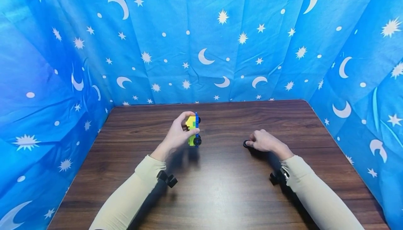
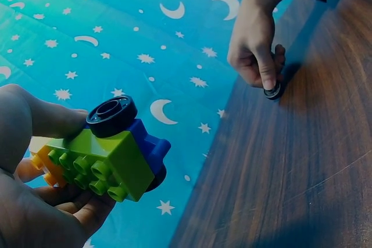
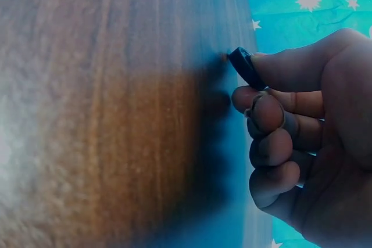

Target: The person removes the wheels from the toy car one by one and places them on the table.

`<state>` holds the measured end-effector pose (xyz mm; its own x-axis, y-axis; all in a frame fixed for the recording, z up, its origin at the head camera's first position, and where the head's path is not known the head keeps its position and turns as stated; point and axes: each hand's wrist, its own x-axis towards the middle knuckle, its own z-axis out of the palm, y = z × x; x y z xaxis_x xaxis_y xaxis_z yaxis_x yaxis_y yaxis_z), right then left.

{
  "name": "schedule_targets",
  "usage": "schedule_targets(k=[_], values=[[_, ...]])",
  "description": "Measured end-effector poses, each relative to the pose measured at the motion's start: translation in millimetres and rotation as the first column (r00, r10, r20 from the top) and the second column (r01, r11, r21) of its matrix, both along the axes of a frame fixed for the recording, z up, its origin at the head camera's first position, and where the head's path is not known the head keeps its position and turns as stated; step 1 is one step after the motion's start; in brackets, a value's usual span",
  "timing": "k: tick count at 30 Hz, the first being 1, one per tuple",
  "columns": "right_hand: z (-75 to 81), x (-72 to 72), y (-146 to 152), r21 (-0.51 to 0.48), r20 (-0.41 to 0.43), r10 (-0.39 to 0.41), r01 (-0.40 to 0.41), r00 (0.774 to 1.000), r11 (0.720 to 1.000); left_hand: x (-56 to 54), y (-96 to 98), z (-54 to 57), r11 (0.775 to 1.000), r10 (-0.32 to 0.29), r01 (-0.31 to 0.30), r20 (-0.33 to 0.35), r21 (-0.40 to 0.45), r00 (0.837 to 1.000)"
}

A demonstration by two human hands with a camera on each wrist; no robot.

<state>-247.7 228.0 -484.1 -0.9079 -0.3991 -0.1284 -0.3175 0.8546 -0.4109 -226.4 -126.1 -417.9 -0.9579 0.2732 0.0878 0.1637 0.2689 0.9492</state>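
My left hand [image 1: 175,134] grips a toy car [image 2: 113,158] built of blocks, tilted on its side above the table. Its lime-green brick shows studs, with an orange-yellow brick [image 2: 49,166] beside it near the fingers. A blue base [image 2: 149,146] carries a black wheel [image 2: 111,117], and part of another dark wheel [image 2: 157,179] peeks out on the far side. To the right, low over the tabletop, my right hand [image 1: 265,141] pinches a small black wheel [image 3: 246,68] between thumb and forefinger, its other fingers curled in.
Both hands work over a dark wood-grain table [image 1: 217,188]. A blue cloth [image 1: 207,41] with white moons and stars hangs behind it and along both sides. Black wrist cameras [image 1: 167,179] are strapped at the sleeve cuffs.
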Motion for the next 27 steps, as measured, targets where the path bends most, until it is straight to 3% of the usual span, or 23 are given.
schedule_targets(k=[8, 20, 27], values=[[1.3, 1.1, 0.6, 0.006, 0.019, -0.04, 0.04, 0.999, 0.999, -1.4, 0.1, -2.8, 1.0, 0.005, -0.005, 0.012, -0.003, 1.0], [-0.8, 2.2, -1.4, -0.016, -0.056, -0.082, 0.081, 0.995, 0.997, -0.5, -2.7, -3.1, 1.0, -0.002, 0.003, 0.017, -0.012, 1.0], [-1.9, 2.8, -1.9, -0.03, -0.059, -0.091, 0.089, 0.994, 0.996, -0.7, -3.5, -2.6, 1.0, 0.004, -0.004, 0.012, 0.001, 1.0]])
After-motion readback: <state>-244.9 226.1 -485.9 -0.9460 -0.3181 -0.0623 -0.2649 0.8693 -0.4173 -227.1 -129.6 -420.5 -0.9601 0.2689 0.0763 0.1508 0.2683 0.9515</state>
